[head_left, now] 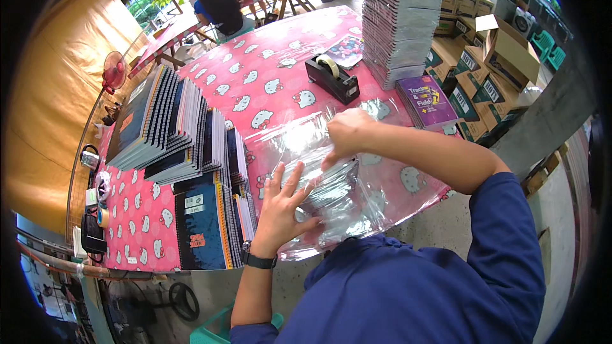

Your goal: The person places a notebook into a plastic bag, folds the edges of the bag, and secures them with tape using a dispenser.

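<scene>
A stack of clear, glossy plastic covers (344, 200) lies in front of me at the table's near edge, catching bright reflections. My left hand (280, 207), with a dark watch on its wrist, rests on the left side of the plastic with its fingers spread. Over the far part of the stack, my right hand (347, 132) is curled closed on the clear plastic, its thumb pointing down toward me. Just beyond it stands a black tape dispenser (341, 86) with a roll of tape. Spiral notebooks (201, 220) with dark blue covers are piled beside my left hand.
More spiral notebooks (150, 121) lean in stacks at the left. A tall pile of plastic-wrapped notebooks (398, 32) rises at the back right, beside purple books (428, 103). Cardboard boxes (468, 67) sit past the table's right side. A person (220, 6) sits at another table behind.
</scene>
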{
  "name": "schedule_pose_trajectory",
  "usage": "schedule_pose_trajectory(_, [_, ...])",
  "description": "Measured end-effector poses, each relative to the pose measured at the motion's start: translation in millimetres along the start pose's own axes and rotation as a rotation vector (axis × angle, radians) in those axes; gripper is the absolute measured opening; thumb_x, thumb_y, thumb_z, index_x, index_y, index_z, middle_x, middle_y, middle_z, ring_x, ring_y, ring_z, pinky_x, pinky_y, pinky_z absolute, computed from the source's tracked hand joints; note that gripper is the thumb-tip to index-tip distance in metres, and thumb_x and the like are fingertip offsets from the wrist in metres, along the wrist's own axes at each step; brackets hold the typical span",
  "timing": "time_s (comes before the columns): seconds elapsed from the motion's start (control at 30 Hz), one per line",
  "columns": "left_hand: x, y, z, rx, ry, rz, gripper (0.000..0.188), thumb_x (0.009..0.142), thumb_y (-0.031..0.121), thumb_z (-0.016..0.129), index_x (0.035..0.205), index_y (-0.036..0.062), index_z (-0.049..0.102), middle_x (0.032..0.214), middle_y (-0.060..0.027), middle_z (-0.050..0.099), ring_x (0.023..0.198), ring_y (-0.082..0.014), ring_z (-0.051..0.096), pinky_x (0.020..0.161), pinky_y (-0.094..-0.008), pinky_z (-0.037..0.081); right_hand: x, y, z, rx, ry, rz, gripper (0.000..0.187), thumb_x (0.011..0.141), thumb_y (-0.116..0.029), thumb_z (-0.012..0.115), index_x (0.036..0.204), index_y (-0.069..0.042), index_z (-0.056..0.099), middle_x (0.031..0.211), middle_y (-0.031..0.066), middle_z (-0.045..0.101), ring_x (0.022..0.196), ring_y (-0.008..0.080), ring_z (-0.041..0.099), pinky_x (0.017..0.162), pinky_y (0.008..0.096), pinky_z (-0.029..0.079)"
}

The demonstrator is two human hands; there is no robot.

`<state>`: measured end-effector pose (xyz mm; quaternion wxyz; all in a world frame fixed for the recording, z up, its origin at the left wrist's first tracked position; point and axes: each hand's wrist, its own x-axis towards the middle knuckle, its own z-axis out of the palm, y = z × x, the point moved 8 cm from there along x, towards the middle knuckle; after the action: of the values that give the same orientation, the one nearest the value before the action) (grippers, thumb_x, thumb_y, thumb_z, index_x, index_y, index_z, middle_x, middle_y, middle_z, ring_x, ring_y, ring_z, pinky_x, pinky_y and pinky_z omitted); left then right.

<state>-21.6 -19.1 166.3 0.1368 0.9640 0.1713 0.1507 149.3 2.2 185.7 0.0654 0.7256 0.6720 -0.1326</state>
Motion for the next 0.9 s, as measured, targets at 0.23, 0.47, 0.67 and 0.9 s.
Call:
schedule_pose_trajectory(0.23, [4, -5, 4, -0.01, 0.109, -0.001, 0.072, 0.061, 0.028, 0.077, 0.128, 0.0239, 0.051, 0.144, -0.0055, 0.034, 0.134, -0.0366, 0.024, 0.105, -0.0596, 0.018, -35, 27, -5, 0.417, 0.209, -0.269, 0.039, 0.066, -0.043, 0.076, 0.076, -0.006, 0.068, 0.078, 0.0084, 0.062, 0.078, 0.0259, 0.059, 0.071, 0.0356, 0.047])
schedule_pose_trajectory(0.47, [20, -6, -14, 0.002, 0.299, -0.032, 0.028, 0.07, 0.025, 0.074, 0.097, 0.0182, 0.069, 0.125, -0.0008, 0.055, 0.127, -0.0254, 0.038, 0.106, -0.0604, 0.008, -80, -30, -32, 0.764, 0.846, -0.686, 0.016, 0.08, -0.02, 0.069, 0.074, -0.005, 0.066, 0.082, 0.0055, 0.061, 0.079, 0.0183, 0.055, 0.074, 0.0347, 0.044])
schedule_pose_trajectory(0.67, [20, -23, -33, -0.899, 0.598, -0.176, 0.024, 0.08, 0.025, 0.07, 0.098, 0.0089, 0.068, 0.108, -0.0082, 0.064, 0.111, -0.0211, 0.052, 0.1, -0.0407, 0.033, 28, 72, 76, 1.155, 0.066, 0.053, 0.033, 0.087, -0.03, 0.061, 0.097, 0.0, 0.067, 0.089, 0.0091, 0.067, 0.085, 0.0176, 0.061, 0.078, 0.0314, 0.046])
schedule_pose_trajectory(0.9, [15, -81, 18, -0.898, 0.306, -0.458, 0.039, 0.073, 0.016, 0.075, 0.107, 0.0004, 0.063, 0.096, -0.0076, 0.065, 0.09, -0.0155, 0.059, 0.082, -0.0285, 0.045, -40, -1, -43, 1.291, 0.505, -0.697, 0.029, 0.078, -0.017, 0.071, 0.103, -0.003, 0.065, 0.104, 0.009, 0.062, 0.099, 0.0187, 0.056, 0.089, 0.0327, 0.043])
